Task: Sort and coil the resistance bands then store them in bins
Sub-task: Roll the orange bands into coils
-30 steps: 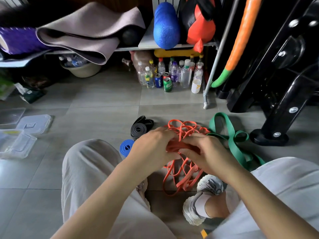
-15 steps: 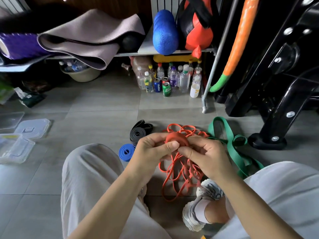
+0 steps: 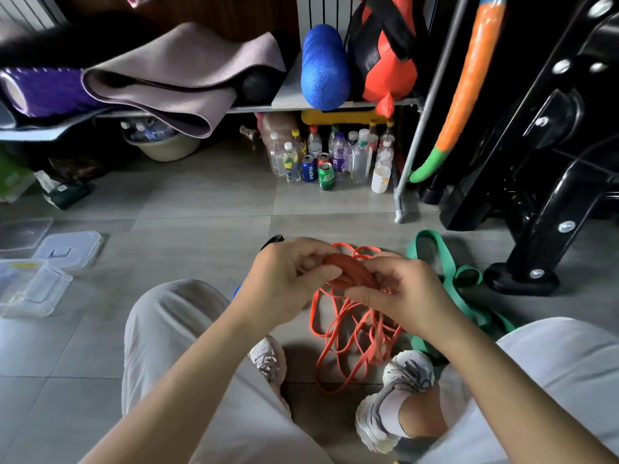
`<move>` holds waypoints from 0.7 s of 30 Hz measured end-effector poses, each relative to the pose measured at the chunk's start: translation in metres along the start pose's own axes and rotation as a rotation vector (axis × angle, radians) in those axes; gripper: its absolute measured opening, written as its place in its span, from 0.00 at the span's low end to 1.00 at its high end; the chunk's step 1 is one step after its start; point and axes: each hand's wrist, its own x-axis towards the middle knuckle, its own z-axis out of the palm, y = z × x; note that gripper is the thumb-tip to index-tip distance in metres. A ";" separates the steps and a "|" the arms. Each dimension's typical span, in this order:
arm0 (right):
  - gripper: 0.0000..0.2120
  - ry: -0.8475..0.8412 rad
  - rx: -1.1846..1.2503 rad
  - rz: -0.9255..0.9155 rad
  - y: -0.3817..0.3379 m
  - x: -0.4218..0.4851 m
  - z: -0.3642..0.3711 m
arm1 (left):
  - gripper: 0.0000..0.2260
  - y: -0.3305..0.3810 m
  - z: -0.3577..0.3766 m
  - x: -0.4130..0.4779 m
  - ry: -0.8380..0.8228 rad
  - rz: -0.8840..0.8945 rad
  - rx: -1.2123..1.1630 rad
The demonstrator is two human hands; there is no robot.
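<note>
Orange band (image 3: pixel 350 274), where is it now?

Dead centre, its started coil pinched between the left hand (image 3: pixel 284 283) and right hand (image 3: pixel 402 291), both clamped on it. Loose loops trail to the floor at 6 o'clock.

How far along, then?

Early, I'd judge. Most of it hangs uncoiled, the green band (image 3: pixel 447 272) sprawls at 3 o'clock, and the clear bins (image 3: pixel 33 291) at 9 o'clock hold no bands I can see

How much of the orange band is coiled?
Partly: left hand and right hand grip a small roll of the orange band; the rest trails loose onto the floor.
</note>
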 end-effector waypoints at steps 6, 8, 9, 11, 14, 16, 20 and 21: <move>0.07 0.124 0.323 0.100 -0.001 -0.006 0.014 | 0.06 -0.011 0.025 -0.012 0.145 -0.112 -0.758; 0.07 0.172 0.391 0.089 -0.002 -0.006 0.020 | 0.07 -0.012 0.038 -0.015 0.142 -0.197 -1.001; 0.08 0.184 0.400 0.080 -0.003 -0.006 0.021 | 0.08 -0.013 0.042 -0.016 0.131 -0.225 -1.074; 0.09 0.173 0.354 0.059 -0.002 -0.006 0.018 | 0.07 -0.014 0.043 -0.019 0.110 -0.272 -1.036; 0.11 0.096 0.252 0.063 0.005 -0.006 0.008 | 0.11 -0.018 0.026 -0.015 0.061 -0.198 -0.396; 0.08 0.031 0.132 0.080 0.006 -0.002 0.002 | 0.18 -0.016 0.012 -0.010 -0.017 -0.053 0.003; 0.09 -0.144 -0.167 -0.090 0.003 0.007 -0.003 | 0.14 -0.004 0.003 -0.003 -0.164 0.196 0.676; 0.09 -0.180 -0.224 -0.125 0.001 0.010 -0.002 | 0.12 -0.001 0.004 -0.002 -0.178 0.211 0.765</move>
